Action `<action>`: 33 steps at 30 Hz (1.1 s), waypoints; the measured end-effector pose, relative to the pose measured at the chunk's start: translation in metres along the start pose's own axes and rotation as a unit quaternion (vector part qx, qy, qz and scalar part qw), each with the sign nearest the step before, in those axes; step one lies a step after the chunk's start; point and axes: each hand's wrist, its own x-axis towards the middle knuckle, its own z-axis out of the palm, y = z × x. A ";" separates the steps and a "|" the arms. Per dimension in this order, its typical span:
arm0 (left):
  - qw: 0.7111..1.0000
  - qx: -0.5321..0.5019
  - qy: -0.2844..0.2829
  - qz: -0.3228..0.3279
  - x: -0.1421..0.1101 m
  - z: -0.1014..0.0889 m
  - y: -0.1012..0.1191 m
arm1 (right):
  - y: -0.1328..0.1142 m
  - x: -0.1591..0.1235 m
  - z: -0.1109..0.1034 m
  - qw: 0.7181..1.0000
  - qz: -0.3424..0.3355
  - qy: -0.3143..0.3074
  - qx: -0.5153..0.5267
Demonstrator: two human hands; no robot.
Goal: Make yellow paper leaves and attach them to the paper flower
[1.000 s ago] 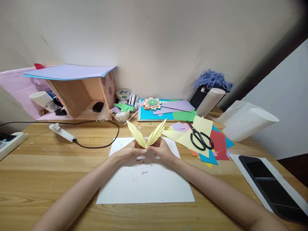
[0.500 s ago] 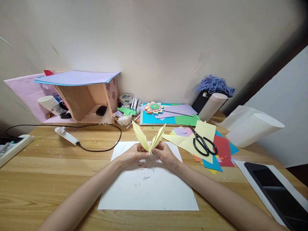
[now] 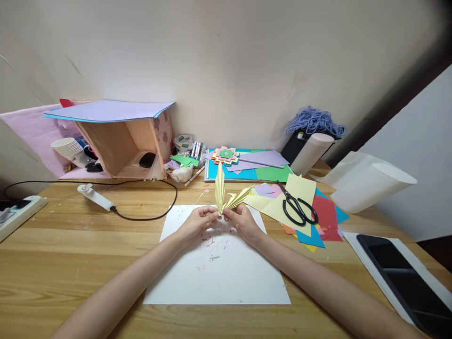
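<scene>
Both my hands pinch the bottom of a pale yellow pleated paper strip (image 3: 224, 195) folded in half like a fan. My left hand (image 3: 197, 223) grips the base from the left and my right hand (image 3: 242, 222) from the right. One half of the strip stands nearly upright, the other slants to the right. The hands hover over a white sheet (image 3: 219, 263) speckled with small coloured paper bits, lying on the wooden table (image 3: 70, 245).
Black scissors (image 3: 295, 207) lie on a heap of coloured paper (image 3: 318, 214) to the right. A layered paper flower (image 3: 226, 154), markers (image 3: 195, 149) and a tape roll stand at the back. A cardboard box (image 3: 116, 136), cups, a corded tool (image 3: 95, 197), a power strip (image 3: 14, 214), white rolls and a tablet (image 3: 406, 278) surround.
The two halves of the pleated strip have closed and swung right: the left half now stands nearly upright and the right half lies lower. My hands stayed in place.
</scene>
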 end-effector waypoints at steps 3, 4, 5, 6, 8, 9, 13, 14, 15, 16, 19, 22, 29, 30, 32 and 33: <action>0.999 0.032 -0.007 -0.015 0.001 -0.002 0.000 | -0.001 0.000 0.000 1.000 -0.004 0.008 -0.012; 0.999 0.044 -0.010 -0.017 0.001 -0.002 0.000 | -0.001 0.001 0.000 1.000 -0.004 0.012 -0.016; 0.998 0.053 -0.012 -0.018 0.001 -0.003 0.001 | -0.001 0.001 0.000 1.000 -0.003 0.015 -0.021; 0.998 0.061 -0.013 -0.020 0.001 -0.003 0.001 | -0.001 0.001 0.000 1.000 -0.003 0.015 -0.026; 0.997 0.066 -0.016 -0.023 0.001 -0.003 0.002 | 0.000 0.001 0.000 0.999 -0.003 0.013 -0.034; 0.997 0.065 -0.019 -0.026 0.001 -0.003 0.002 | 0.000 0.001 0.000 0.999 -0.004 0.012 -0.036; 0.998 0.047 -0.035 -0.035 0.002 -0.005 0.002 | 0.001 0.001 0.000 0.999 -0.002 0.013 -0.044; 0.998 0.044 -0.040 -0.037 0.002 -0.006 0.002 | 0.001 0.001 0.000 0.999 0.000 0.015 -0.046; 0.997 0.042 -0.044 -0.040 0.002 -0.007 0.002 | 0.001 0.001 0.000 0.999 0.002 0.015 -0.047; 0.997 0.039 -0.048 -0.042 0.002 -0.008 0.002 | 0.001 0.001 0.001 0.999 0.003 0.016 -0.046; 0.997 0.021 -0.061 -0.049 0.003 -0.010 0.002 | 0.001 0.000 0.000 0.999 0.008 0.009 -0.044; 0.995 -0.002 -0.076 -0.057 0.002 -0.011 0.003 | 0.002 -0.002 -0.001 0.999 0.012 -0.005 -0.050; 0.996 -0.019 -0.071 -0.046 -0.002 -0.008 0.006 | 0.003 -0.005 -0.001 0.998 0.031 -0.020 -0.052; 0.996 -0.018 -0.069 -0.043 -0.002 -0.007 0.006 | 0.003 -0.005 -0.001 0.998 0.029 -0.025 -0.049; 0.997 -0.015 -0.066 -0.035 -0.003 -0.006 0.006 | 0.003 -0.005 -0.001 0.998 0.031 -0.030 -0.042; 0.997 -0.015 -0.064 -0.031 -0.003 -0.005 0.006 | 0.002 -0.005 0.000 0.998 0.032 -0.031 -0.039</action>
